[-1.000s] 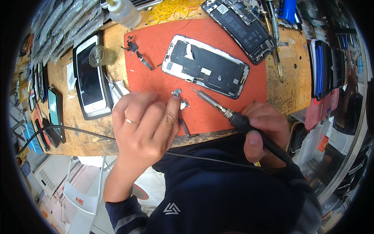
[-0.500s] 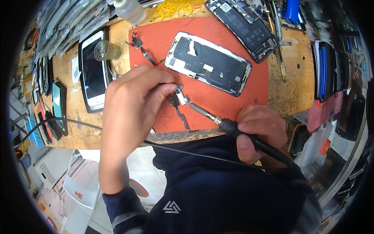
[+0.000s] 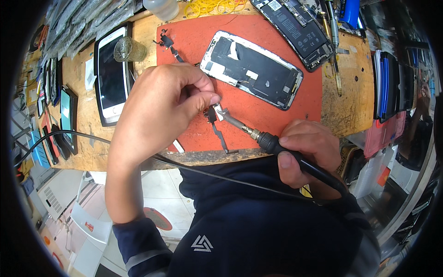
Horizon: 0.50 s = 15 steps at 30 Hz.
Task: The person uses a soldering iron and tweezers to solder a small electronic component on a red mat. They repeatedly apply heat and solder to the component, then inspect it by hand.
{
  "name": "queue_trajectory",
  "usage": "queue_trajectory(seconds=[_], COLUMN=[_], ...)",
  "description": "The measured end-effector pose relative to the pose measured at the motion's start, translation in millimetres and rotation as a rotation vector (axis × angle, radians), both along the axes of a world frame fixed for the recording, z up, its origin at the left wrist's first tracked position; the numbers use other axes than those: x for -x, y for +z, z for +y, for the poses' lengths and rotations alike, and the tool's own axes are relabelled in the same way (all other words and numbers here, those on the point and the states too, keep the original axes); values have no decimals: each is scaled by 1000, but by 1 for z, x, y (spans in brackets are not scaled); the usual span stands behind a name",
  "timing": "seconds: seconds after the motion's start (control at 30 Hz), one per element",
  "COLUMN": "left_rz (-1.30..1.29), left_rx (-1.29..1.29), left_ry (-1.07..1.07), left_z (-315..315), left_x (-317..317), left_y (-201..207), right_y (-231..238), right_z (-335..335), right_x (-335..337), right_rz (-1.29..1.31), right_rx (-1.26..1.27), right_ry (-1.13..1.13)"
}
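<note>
My left hand is closed, thumb and fingertips pinching a small silvery phone flex part just above the mat. In my right hand is a soldering iron with a black handle, its metal end pointing left. The iron's tip meets or nearly meets the part; contact is hard to tell. A dark flex cable hangs or lies just below it. Beyond my hands, a phone screen assembly lies back side up on the orange mat. Another flex cable lies at the mat's far left.
An opened phone body with its battery lies far right, beside slim tools. To the left are a white phone and a glass jar. Yellow rubber bands lie behind. A black cord crosses before my lap.
The view has shifted a little. My left hand has turned slightly and its fingertips sit nearer the iron's tip, while a white strip below that hand shows more. Both hands keep their grip.
</note>
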<state>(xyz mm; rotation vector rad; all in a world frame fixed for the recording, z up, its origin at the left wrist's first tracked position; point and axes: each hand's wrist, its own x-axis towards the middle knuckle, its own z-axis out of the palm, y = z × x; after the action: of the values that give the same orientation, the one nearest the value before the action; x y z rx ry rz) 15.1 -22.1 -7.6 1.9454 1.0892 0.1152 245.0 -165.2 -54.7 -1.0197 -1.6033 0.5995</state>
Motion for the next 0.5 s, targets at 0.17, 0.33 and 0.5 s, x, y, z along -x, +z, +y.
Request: queue_trajectory(seconds=[0.17,0.33,0.5], left_rz=[-44,-16,36], left_rx=[-164,-404,-511], left_ry=[143,183,242], left_z=[-25,-59,-79], left_x=[7,7,1], left_y=[0,-5,-12], right_y=[-1,-3,-3], right_z=[-1,-2,-2], right_x=[0,0,1], right_rz=[39,22,25], right_rx=[2,5,11], right_ry=[-21,-45,-43])
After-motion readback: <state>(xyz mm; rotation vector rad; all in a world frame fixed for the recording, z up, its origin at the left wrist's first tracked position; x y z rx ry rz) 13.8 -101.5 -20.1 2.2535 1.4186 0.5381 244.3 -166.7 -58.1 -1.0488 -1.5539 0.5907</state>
